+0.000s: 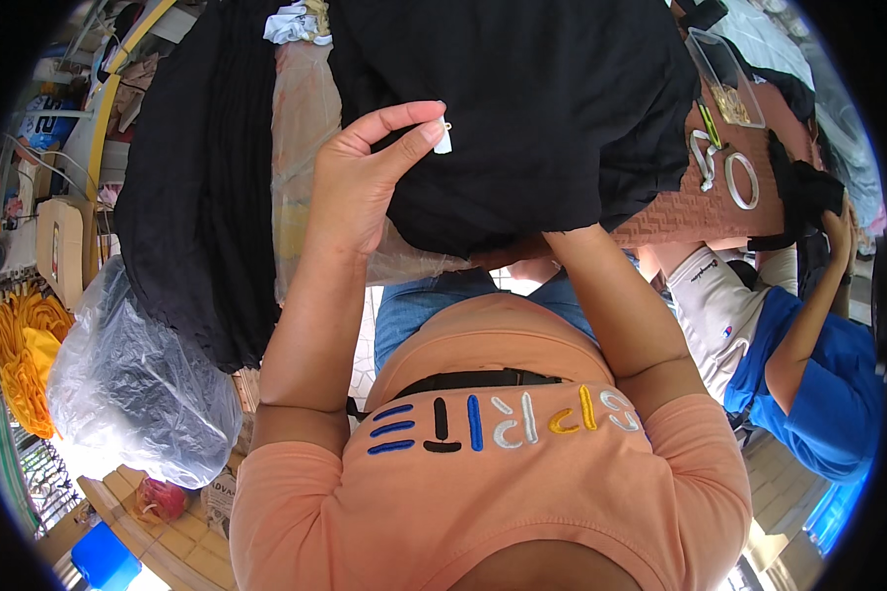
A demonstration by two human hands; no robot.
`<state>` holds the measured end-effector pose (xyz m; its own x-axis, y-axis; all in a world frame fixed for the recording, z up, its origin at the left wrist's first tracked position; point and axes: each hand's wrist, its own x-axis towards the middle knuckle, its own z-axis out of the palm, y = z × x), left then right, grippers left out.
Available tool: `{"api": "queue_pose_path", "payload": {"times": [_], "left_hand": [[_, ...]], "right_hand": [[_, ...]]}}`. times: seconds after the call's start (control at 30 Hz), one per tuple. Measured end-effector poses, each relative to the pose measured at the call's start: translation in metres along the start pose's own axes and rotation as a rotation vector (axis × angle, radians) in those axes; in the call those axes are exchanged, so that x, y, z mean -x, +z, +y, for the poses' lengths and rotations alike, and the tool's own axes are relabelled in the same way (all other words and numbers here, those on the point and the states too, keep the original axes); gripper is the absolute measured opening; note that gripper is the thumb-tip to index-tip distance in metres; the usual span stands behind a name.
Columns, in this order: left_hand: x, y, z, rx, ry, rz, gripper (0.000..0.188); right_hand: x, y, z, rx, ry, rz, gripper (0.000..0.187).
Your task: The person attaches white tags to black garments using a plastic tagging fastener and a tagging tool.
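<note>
My left hand (379, 158) is raised above the black cloth (522, 108), thumb and forefinger pinched on a small white tag (444, 141). A tiny gold-coloured bit shows at the tag's edge; its kind is too small to make out. The black cloth lies in loose folds over the table in front of me. My right forearm reaches under its near edge, so my right hand and its fingers are hidden by the fabric. More black fabric (197, 187) hangs in long folds at the left.
At the right, a brown textured tabletop (660, 219) bears a clear plastic box (727, 79) of small gold-coloured pieces, yellow-green snips (710, 126), and a white ring (742, 180). A person in blue (808, 384) works beside it. A clear plastic bag (138, 384) bulges at the left.
</note>
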<state>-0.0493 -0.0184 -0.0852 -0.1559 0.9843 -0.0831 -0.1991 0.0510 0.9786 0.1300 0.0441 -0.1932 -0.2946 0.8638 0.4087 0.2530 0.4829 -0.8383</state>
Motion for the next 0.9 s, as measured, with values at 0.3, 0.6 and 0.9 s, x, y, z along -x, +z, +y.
{"api": "queue_pose_path", "payload": {"times": [0.3,0.6,0.9], "left_hand": [[0.001,-0.002,0.0,0.016,-0.019,-0.021,0.023],[0.001,0.001,0.011,-0.095,0.045,-0.096,0.02],[-0.014,-0.004,-0.01,-0.546,0.102,-0.063,0.016]], "right_hand": [[-0.003,-0.003,-0.007,0.114,-0.044,-0.02,0.045],[0.004,0.006,-0.004,0.075,-0.023,0.084,0.043],[0.022,-0.014,-0.047,0.349,0.102,-0.218,0.024]]}}
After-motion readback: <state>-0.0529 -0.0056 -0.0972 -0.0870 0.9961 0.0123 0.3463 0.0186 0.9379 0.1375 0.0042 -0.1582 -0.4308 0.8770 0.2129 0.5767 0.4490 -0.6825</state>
